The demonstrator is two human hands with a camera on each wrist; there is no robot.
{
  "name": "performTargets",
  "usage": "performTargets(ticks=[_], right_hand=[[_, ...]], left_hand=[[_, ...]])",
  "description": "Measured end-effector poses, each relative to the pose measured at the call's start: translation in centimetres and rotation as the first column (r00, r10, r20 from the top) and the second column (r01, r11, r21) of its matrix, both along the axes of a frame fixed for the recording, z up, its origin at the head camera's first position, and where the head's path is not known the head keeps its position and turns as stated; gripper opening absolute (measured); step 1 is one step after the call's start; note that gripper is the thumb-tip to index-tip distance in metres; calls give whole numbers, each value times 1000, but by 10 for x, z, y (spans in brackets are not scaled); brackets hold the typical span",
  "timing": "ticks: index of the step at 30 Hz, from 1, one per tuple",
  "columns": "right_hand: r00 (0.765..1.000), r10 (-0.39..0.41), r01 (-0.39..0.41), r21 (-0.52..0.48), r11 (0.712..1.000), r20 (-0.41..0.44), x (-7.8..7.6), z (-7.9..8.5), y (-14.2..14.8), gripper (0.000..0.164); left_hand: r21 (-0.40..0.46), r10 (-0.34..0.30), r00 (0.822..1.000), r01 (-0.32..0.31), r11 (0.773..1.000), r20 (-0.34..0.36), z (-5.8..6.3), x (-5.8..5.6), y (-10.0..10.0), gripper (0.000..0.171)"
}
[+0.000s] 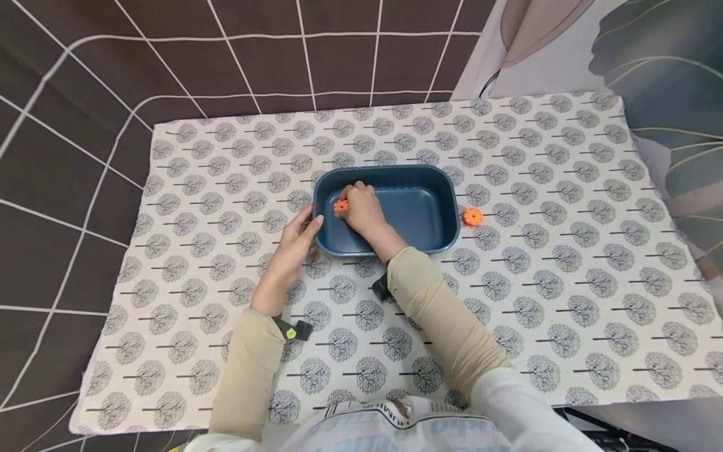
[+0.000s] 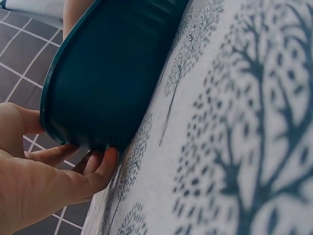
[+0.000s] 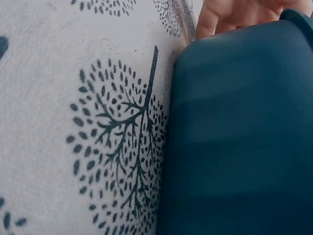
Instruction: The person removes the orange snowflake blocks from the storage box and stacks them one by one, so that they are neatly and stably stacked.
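Note:
A dark blue rectangular plastic basin [image 1: 415, 216] sits on the cloth. My left hand [image 1: 295, 237] grips its left end, thumb at the rim and fingers against the outer wall; the left wrist view shows this hand [image 2: 54, 181] at the basin's end [image 2: 102, 73]. Inside the basin, toward its left end, my right hand [image 1: 363, 210] pinches a small orange notched disc [image 1: 340, 206], partly covered by the fingers. A second orange notched disc [image 1: 472, 216] lies on the cloth just right of the basin. In the right wrist view, the basin wall [image 3: 239, 137] hides the right hand.
The table is covered by a white cloth [image 1: 542, 285] printed with grey trees. A dark curtain with white grid lines [image 1: 265, 59] hangs behind and to the left. Black wrist devices [image 1: 303, 330] sit by both forearms.

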State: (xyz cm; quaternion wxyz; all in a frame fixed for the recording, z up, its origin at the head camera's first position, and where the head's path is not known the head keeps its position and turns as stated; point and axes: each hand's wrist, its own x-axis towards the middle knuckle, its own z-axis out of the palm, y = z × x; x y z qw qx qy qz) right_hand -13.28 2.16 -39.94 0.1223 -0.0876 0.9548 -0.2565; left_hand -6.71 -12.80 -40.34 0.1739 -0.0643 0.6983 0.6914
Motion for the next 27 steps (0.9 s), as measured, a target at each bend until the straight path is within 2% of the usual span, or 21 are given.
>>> performTargets(ticks=[5, 18, 27], right_hand=[[999, -28, 27, 17, 999, 22, 0, -1, 0, 38], [998, -33, 36, -59, 998, 51, -4, 2, 1, 36], [1000, -1, 1, 14, 1000, 21, -1, 2, 1, 30]], left_hand=[[3, -2, 1000, 2, 1000, -5, -1, -1, 0, 56], [21, 17, 1000, -16, 1000, -25, -2, -2, 1, 55], [8, 19, 1000, -19, 1000, -13, -2, -1, 2, 56]])
